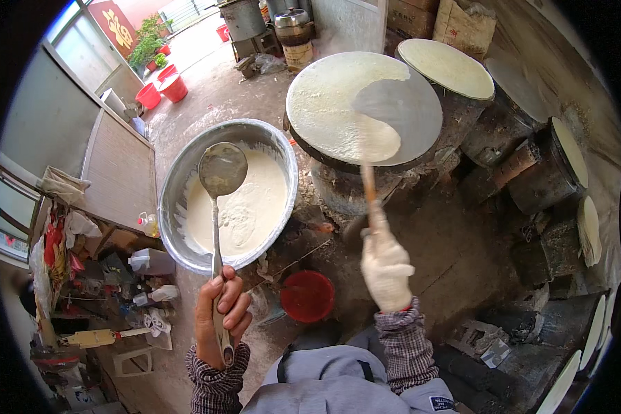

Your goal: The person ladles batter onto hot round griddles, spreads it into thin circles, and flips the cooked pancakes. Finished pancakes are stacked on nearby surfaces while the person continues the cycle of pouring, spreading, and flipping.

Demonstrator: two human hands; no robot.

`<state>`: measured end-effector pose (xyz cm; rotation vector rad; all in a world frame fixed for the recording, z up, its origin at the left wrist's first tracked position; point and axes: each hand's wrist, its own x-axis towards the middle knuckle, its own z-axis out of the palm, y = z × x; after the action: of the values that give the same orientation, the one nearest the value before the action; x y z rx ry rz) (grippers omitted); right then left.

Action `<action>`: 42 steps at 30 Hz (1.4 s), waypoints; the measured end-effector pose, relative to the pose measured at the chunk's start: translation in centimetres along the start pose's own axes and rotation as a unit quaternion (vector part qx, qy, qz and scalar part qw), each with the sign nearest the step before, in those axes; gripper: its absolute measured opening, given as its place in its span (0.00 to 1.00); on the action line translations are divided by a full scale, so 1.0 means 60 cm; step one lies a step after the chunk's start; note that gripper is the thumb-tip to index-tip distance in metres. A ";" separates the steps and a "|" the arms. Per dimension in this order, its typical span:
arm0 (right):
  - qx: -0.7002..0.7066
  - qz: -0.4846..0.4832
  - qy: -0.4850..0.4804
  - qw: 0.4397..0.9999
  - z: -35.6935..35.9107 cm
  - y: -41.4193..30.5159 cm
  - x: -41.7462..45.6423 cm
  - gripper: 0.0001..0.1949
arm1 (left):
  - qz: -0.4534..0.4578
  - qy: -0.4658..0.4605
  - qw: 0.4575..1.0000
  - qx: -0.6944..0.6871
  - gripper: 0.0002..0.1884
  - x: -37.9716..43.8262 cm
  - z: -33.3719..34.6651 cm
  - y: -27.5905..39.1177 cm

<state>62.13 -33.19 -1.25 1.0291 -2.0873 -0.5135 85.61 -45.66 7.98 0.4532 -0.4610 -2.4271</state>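
Observation:
My bare left hand [221, 315] grips the handle of a metal ladle [223, 171], whose bowl is over a large metal basin [164, 207]. Pale batter [259, 207] partly fills that basin. In a white glove, my right hand [385, 269] is closed around a wooden handle [368, 181]; motion blurs its far end, so the tool's head cannot be made out. That end reaches onto a round griddle [409, 114]. A layer of batter [326, 98] covers the griddle's left and upper part, curling in at the bottom, while bare grey metal shows at right.
More round griddles on drum stoves curve along the right, one bearing a pale flatbread [445, 67]. A red bucket [307, 296] stands on the floor before me. At left are a plastic jug [151, 261] and cluttered shelves. Red buckets [173, 88] and a steel pot [292, 26] stand farther back.

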 end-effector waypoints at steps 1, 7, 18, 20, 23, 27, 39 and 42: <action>-0.050 -0.027 0.004 0.998 -0.006 -0.008 -0.002 0.29 | 0.001 0.006 1.000 0.000 0.13 0.000 0.002 -0.003; 0.193 0.018 -0.062 0.979 0.066 0.079 -0.008 0.29 | 0.007 0.044 0.999 0.017 0.12 -0.011 0.017 -0.014; 0.071 -0.026 -0.022 0.997 0.124 0.164 -0.019 0.31 | -0.014 0.048 0.998 0.036 0.12 0.027 0.053 -0.072; 0.288 0.009 -0.028 0.957 0.150 0.170 -0.007 0.33 | -0.005 0.064 0.996 0.057 0.11 0.038 0.074 -0.092; 0.145 -0.052 -0.017 0.988 0.151 0.158 -0.008 0.35 | -0.009 0.058 0.997 0.049 0.11 0.046 0.085 -0.111; 0.361 0.027 -0.085 0.928 0.195 0.218 0.012 0.34 | 0.001 0.078 0.995 0.059 0.11 0.056 0.110 -0.139; 0.420 -0.005 -0.107 0.901 0.232 0.296 -0.015 0.33 | 0.031 0.103 0.994 0.035 0.11 0.104 0.156 -0.225; 0.465 0.003 -0.099 0.880 0.233 0.334 0.025 0.31 | 0.035 0.096 0.995 0.007 0.11 0.111 0.159 -0.245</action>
<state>40.76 -22.02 2.85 1.5210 -2.5636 0.4952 69.12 -36.81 8.76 0.6581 -0.4029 -2.2869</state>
